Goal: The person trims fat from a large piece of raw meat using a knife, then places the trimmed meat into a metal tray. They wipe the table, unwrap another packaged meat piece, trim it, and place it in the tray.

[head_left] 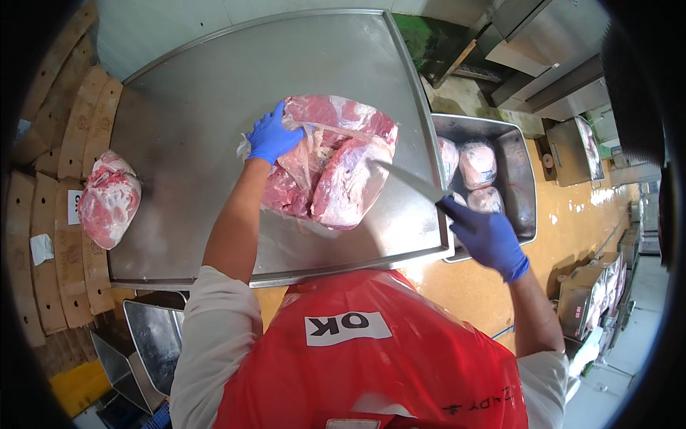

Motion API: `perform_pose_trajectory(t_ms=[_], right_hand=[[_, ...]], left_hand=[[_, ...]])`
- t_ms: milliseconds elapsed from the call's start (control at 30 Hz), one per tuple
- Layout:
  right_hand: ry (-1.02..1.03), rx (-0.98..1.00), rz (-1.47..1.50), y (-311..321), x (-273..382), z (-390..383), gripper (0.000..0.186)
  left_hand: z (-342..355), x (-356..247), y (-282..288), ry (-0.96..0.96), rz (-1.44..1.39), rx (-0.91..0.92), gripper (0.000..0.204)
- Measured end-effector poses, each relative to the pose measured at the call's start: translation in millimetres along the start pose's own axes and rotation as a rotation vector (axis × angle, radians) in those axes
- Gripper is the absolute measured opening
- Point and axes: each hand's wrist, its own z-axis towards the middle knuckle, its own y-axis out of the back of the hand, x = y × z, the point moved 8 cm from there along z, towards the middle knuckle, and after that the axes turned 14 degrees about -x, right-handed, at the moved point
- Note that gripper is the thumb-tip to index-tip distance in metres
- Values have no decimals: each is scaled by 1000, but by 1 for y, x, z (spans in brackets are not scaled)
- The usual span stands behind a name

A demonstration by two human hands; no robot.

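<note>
A large piece of raw meat, pink with white fat and membrane, lies on the steel table. At its upper left edge my blue-gloved left hand grips it, with the fingers partly hidden. Some thin, translucent material shows beside those fingers; I cannot tell whether it is membrane or film. My right hand, also in a blue glove, is closed round the dark handle of a knife. The blade points up and left, its tip over or against the meat's right side.
Another piece of raw meat sits at the table's left edge, beside stacked brown cardboard boxes. On the right a deep steel tub holds wrapped meat pieces. Below left stand empty metal tubs. More loaded tubs stand farther right.
</note>
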Motion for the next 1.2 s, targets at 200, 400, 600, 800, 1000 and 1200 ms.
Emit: perform_pose_trajectory(t_ms=[200, 400, 600, 800, 1000, 1200], right_hand=[[-20, 145, -181, 15, 6, 57, 37], [-111, 625, -195, 12, 31, 137, 34], [-97, 539, -116, -31, -11, 122, 41], [-140, 19, 428, -168, -105, 11, 58], [93, -346, 245, -263, -130, 8, 63], [19, -416, 330, -299, -127, 2, 62]], left_hand=[[-2, -18, -20, -58, 35, 109, 104], [-8, -13, -31, -16, -6, 140, 99], [-4, 4, -28, 30, -98, 13, 95], [11, 27, -25, 51, -92, -52, 87], [2, 28, -20, 76, -79, -71, 68], [4, 6, -14, 39, -105, -93, 65]])
